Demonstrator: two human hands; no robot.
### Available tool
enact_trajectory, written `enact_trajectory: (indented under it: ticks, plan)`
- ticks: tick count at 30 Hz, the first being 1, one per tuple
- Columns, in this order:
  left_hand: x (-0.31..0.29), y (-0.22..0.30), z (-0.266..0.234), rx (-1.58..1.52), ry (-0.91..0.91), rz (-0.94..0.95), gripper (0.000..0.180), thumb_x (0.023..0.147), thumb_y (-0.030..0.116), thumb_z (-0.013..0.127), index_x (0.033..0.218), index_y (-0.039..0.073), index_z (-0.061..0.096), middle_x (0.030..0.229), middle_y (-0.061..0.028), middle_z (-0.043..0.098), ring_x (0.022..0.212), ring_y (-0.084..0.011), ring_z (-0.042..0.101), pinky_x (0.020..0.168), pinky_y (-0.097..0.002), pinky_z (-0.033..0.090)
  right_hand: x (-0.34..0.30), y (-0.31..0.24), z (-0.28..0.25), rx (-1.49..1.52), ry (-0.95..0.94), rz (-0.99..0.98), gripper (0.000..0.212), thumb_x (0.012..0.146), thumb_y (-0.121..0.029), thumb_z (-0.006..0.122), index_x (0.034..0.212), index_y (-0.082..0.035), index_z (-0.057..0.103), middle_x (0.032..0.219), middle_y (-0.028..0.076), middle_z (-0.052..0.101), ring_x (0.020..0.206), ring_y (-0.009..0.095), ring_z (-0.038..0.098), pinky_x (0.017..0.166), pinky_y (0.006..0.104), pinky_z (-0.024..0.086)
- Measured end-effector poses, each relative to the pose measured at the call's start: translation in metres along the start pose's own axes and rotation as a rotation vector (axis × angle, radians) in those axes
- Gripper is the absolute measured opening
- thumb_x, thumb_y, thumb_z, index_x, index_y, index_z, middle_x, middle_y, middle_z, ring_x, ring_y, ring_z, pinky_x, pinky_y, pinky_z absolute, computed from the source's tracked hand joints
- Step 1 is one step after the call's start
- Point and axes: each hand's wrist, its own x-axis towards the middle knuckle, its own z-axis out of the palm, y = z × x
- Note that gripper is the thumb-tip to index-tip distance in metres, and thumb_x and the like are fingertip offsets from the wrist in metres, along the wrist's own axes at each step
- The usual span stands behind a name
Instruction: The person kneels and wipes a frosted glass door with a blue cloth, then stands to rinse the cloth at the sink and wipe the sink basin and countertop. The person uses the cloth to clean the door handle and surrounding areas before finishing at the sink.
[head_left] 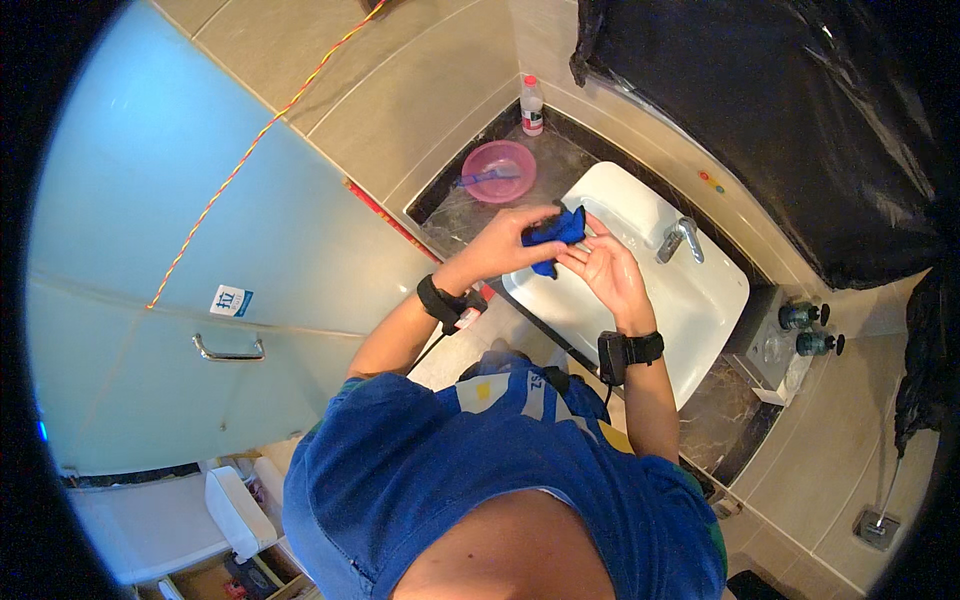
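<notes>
A small bunched blue cloth with dark edging is held above the near left part of the white washbasin. My left hand has its fingers and thumb closed around the cloth from the left. On the other side, my right hand is turned palm up, its fingers stretched out and apart. Its fingertips are close to the cloth's right edge; whether they touch it is hard to see. A chrome faucet stands on the basin's far right rim. Each wrist wears a black strap with a small device.
A pink plastic basin holding a blue-handled item sits on the dark stone counter, beside a red-capped bottle. Two pump bottles stand at the right. A frosted glass door with a metal handle fills the left.
</notes>
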Motion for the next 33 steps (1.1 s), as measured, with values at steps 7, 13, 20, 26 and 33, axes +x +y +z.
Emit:
enact_trajectory:
  ticks: [7, 13, 20, 26, 33]
  plan:
    - [0.003, -0.005, -0.028, -0.070, 0.104, -0.197, 0.039, 0.079, 0.016, 0.074, 0.112, -0.002, 0.060, 0.082, -0.0023, 0.062, 0.071, -0.0084, 0.052, 0.065, -0.0243, 0.045, 0.013, 0.004, 0.047, -0.463, 0.042, -0.145, 0.056, 0.085, 0.004, 0.044, 0.139, -0.005, 0.032, 0.123, 0.020, 0.050, 0.117, 0.033, 0.052, 0.096, 0.0419, 0.046]
    - [-0.001, -0.010, -0.042, -0.494, 0.146, -0.278, 0.019, 0.083, 0.016, 0.071, 0.094, 0.002, 0.066, 0.070, 0.0059, 0.056, 0.063, -0.0019, 0.047, 0.053, -0.0212, 0.037, 0.025, 0.000, 0.061, -1.618, 0.020, -0.628, 0.048, 0.079, -0.003, 0.063, 0.126, -0.008, 0.053, 0.124, 0.013, 0.050, 0.115, 0.028, 0.051, 0.096, 0.0366, 0.041]
    - [-0.003, -0.002, -0.059, -0.450, 0.222, -0.258, 0.024, 0.080, 0.017, 0.074, 0.093, 0.002, 0.062, 0.083, 0.0003, 0.063, 0.074, -0.0056, 0.057, 0.065, -0.0224, 0.047, 0.037, 0.009, 0.034, -1.095, -0.138, -0.221, 0.027, 0.083, -0.009, 0.066, 0.106, -0.001, 0.055, 0.126, 0.010, 0.050, 0.113, 0.022, 0.052, 0.094, 0.0337, 0.042]
    - [-0.005, -0.002, -0.074, -0.570, 0.265, -0.296, 0.027, 0.086, 0.012, 0.066, 0.109, 0.002, 0.055, 0.092, -0.0004, 0.062, 0.085, -0.0064, 0.057, 0.074, -0.0229, 0.047, 0.036, 0.007, 0.034, -1.210, -0.224, -0.368, 0.011, 0.081, -0.003, 0.063, 0.091, -0.002, 0.058, 0.125, 0.012, 0.051, 0.106, 0.022, 0.055, 0.090, 0.0326, 0.044]
    - [-0.004, 0.006, -0.086, -0.827, 0.347, -0.357, 0.039, 0.090, 0.006, 0.056, 0.127, 0.005, 0.045, 0.096, 0.0022, 0.058, 0.086, -0.0073, 0.056, 0.074, -0.0219, 0.045, 0.020, -0.023, 0.031, -1.921, -0.181, -0.338, 0.026, 0.070, 0.002, 0.057, 0.091, -0.010, 0.064, 0.125, 0.012, 0.054, 0.118, 0.030, 0.050, 0.100, 0.0380, 0.038]
